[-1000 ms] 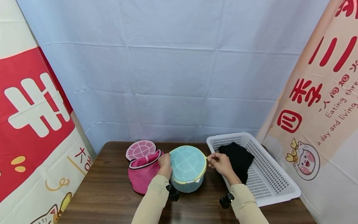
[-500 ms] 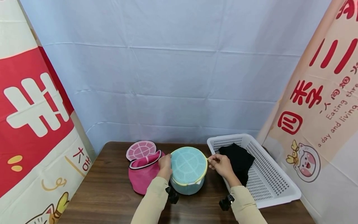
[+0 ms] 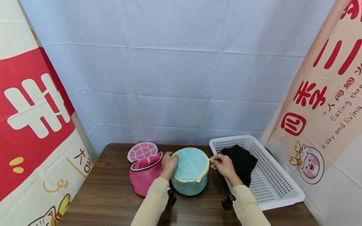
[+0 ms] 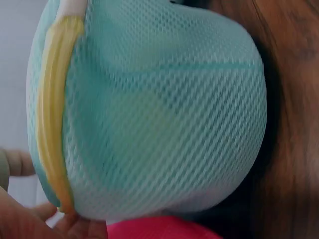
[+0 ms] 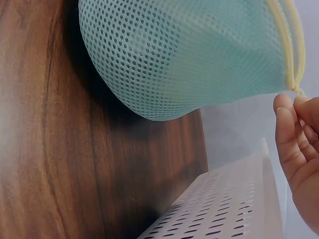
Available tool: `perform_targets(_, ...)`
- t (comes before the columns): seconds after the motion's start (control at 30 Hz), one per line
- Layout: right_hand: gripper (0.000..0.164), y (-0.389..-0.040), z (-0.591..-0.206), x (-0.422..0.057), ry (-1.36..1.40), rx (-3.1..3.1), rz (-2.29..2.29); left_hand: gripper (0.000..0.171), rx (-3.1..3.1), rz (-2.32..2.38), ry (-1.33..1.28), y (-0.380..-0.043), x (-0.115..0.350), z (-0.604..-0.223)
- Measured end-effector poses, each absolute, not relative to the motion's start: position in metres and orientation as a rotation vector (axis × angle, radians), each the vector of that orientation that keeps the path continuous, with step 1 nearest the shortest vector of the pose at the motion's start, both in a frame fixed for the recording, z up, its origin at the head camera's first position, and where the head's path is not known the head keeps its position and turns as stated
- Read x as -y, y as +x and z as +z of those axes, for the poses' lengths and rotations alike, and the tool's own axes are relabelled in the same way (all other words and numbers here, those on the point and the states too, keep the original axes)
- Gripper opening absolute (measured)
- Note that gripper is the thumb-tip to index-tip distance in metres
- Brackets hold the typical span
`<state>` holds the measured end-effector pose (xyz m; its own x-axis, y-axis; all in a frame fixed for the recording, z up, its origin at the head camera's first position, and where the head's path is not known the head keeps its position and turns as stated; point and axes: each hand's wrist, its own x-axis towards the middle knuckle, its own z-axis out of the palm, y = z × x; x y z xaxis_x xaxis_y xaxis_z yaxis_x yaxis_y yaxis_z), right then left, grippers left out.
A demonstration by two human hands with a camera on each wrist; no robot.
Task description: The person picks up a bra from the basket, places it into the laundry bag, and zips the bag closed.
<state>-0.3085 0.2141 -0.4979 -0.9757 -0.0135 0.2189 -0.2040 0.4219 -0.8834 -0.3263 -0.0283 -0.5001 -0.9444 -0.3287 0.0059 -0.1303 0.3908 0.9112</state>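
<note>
A round blue mesh laundry bag (image 3: 190,166) with a yellow zip edge stands on the table, its lid lying over the top. My left hand (image 3: 169,163) grips the left rim, its thumb laid over the lid's edge. The left wrist view shows fingers (image 4: 45,211) at the end of the yellow edge (image 4: 52,109). On the opposite side, my right hand (image 3: 223,164) pinches a small yellow loop (image 5: 299,91) at the zip edge between thumb and fingertips. Through the mesh, a pale yellowish patch shows.
A pink mesh bag (image 3: 145,180) with its round lid (image 3: 142,151) flipped back stands close by on the left. To the right, a white plastic basket (image 3: 271,185) holds black cloth (image 3: 240,161). The wooden table (image 3: 104,188) meets a pale blue curtain at the back.
My left hand has shifted up and slightly right along the rim, its thumb coming over the lid. The right hand keeps its pinch in nearly the same place.
</note>
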Motion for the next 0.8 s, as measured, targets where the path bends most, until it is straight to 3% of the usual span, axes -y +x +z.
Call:
perform_targets(0.27, 0.006, -0.322, -0.498, -0.213, 0.215, 2.522, 1.553, 0.044, 2.554, -1.501, 0.255, -0.336, 0.030, -0.502)
perform_targets(0.8, 0.004, -0.344, -0.503, -0.209, 0.277, 2.572, 1.388, 0.034, 2.474, -1.648, 0.158, -0.345, 0.033, -0.505)
